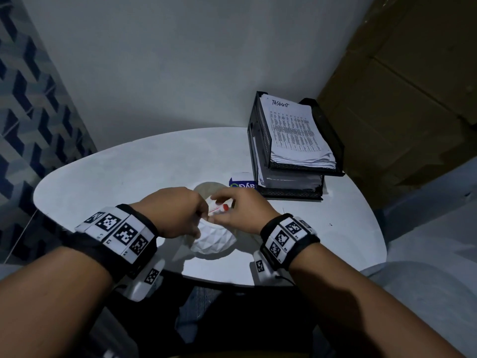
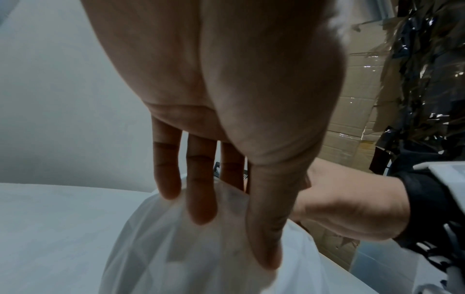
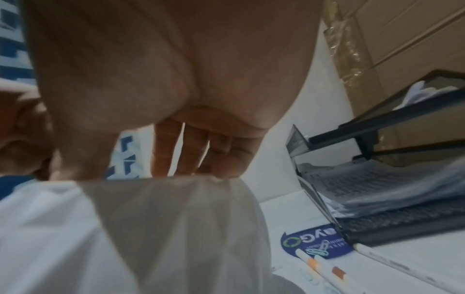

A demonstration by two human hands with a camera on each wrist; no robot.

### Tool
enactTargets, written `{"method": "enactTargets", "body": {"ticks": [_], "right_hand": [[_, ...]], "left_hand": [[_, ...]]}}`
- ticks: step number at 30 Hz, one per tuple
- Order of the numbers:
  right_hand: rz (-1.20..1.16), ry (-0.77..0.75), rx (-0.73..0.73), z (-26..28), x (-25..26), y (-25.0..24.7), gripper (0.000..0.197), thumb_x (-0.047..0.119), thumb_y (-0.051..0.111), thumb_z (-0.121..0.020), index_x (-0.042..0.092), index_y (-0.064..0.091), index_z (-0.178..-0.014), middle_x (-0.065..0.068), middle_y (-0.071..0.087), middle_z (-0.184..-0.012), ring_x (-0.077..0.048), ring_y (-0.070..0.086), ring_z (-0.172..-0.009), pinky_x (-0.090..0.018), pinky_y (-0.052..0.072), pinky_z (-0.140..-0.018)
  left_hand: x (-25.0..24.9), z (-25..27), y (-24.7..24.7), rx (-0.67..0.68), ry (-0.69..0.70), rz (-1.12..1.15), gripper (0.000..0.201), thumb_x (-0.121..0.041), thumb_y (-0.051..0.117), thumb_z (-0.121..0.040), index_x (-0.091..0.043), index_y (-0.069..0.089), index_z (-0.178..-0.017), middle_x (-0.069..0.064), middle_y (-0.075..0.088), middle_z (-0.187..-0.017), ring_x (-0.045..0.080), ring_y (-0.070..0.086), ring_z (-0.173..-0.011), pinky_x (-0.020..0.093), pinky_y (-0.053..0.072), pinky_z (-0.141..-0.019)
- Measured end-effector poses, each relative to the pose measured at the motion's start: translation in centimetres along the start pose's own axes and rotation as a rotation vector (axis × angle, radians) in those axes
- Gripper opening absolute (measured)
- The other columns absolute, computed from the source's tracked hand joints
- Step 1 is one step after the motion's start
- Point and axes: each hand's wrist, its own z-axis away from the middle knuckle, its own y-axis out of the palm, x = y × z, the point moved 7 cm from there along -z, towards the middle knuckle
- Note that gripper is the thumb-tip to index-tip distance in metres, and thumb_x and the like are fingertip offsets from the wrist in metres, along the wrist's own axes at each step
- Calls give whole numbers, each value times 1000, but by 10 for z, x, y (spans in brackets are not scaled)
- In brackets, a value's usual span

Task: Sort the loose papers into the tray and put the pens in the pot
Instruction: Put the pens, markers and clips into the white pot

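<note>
**Both hands meeting over the white pot**

Right now the left hand [image 1: 178, 211] and the right hand [image 1: 238, 210] are meeting above the faceted white pot [image 1: 215, 241], which is standing near the front edge of the round white table [image 1: 116, 177]. From the head view, the right hand's fingers are pinching a white pen with a red end [image 1: 219, 208] just over the pot's mouth, at about 12 o'clock from the pot's middle. The left hand is sitting at the pot's 10 o'clock; its fingers are curling down onto the rim, though whether they are truly gripping it I cannot tell from there.

At 2 o'clock from the pot, the black mesh tray [image 1: 294, 151] is standing in two tiers, both holding papers [image 1: 296, 130], the top sheet headed with handwriting. A blue card [image 1: 241, 182] is lying between pot and tray. Open tabletop is stretching away at 9 to 11 o'clock; at 3 o'clock the table edge is curving close behind the right wrist.

The left wrist view is showing the fingers [image 2: 201, 191] lying fairly straight, their tips touching the pot's white wall [image 2: 176, 248]. The right wrist view is showing what the head view hides: more white pens with orange bands [image 3: 324, 266] and paper clips [image 3: 320, 248] lying on the table by the blue card, just in front of the tray's lower tier.
</note>
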Motion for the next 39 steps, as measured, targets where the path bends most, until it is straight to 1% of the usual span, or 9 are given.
{"method": "enactTargets", "body": {"ticks": [4, 7, 10, 14, 22, 28, 31, 36, 39], "right_hand": [[-342, 168, -329, -6, -40, -40, 5, 25, 77, -88, 22, 78, -91, 8, 75, -88, -10, 69, -83, -25, 56, -75], [-253, 380, -508, 2, -95, -65, 11, 17, 67, -92, 19, 75, -85, 7, 72, -81, -13, 68, -77, -26, 56, -72], [-147, 613, -527, 24, -153, -67, 19, 9, 59, -93, 18, 71, -81, 2, 70, -77, -16, 67, -69, -19, 51, -61], [-65, 803, -426, 50, -207, -42, 10, 8, 63, -88, 10, 70, -95, -11, 72, -100, -31, 67, -91, -26, 51, -79], [120, 788, -323, 48, -215, -20, 18, -3, 58, -82, 8, 63, -96, -13, 68, -94, -35, 66, -85, -36, 58, -74], [-1, 806, -401, 44, -211, -30, 19, 3, 67, -82, 11, 69, -100, -9, 69, -97, -31, 65, -86, -28, 51, -73], [-73, 735, -426, 32, -193, -33, 14, 5, 65, -86, 11, 71, -97, -7, 68, -90, -27, 64, -83, -25, 46, -71], [24, 643, -171, 14, -171, 2, 13, 12, 57, -84, 14, 70, -87, -7, 73, -80, -25, 70, -77, -33, 59, -73], [180, 644, -123, 16, -172, 10, 13, 14, 60, -89, 6, 70, -93, -11, 72, -90, -30, 65, -83, -29, 50, -68]], "left_hand": [[5, -3, -3, -40, -20, 24, 37, -43, 81, -78, -36, 73, -114, -9, 73, -101, 18, 65, -95, 31, 54, -78], [7, -5, -2, -45, -37, 14, 36, -44, 80, -78, -35, 72, -112, -8, 72, -103, 19, 64, -97, 33, 54, -79], [12, -5, -2, -56, -63, 12, 33, -43, 80, -78, -32, 72, -108, -9, 71, -96, 19, 64, -92, 32, 54, -76], [15, -5, -3, -72, -71, 12, 33, -43, 81, -78, -33, 71, -108, -12, 66, -90, 16, 58, -85, 28, 45, -68], [12, -5, -2, -53, -77, 32, 31, -42, 82, -78, -30, 72, -104, -7, 71, -93, 21, 65, -90, 32, 54, -74], [13, -4, -2, -43, -82, 19, 26, -43, 82, -78, -28, 71, -97, -8, 67, -83, 18, 62, -81, 29, 42, -62], [13, -4, -1, -49, -77, 24, 30, -44, 82, -78, -29, 72, -101, -7, 70, -88, 19, 64, -85, 30, 48, -67], [10, -3, 0, -41, -74, 29, 32, -43, 82, -79, -29, 72, -106, -8, 70, -92, 20, 64, -89, 31, 52, -73], [8, -2, 1, -37, -69, 38, 29, -41, 82, -81, -32, 71, -107, -12, 61, -82, 18, 58, -83, 28, 41, -65]]}}
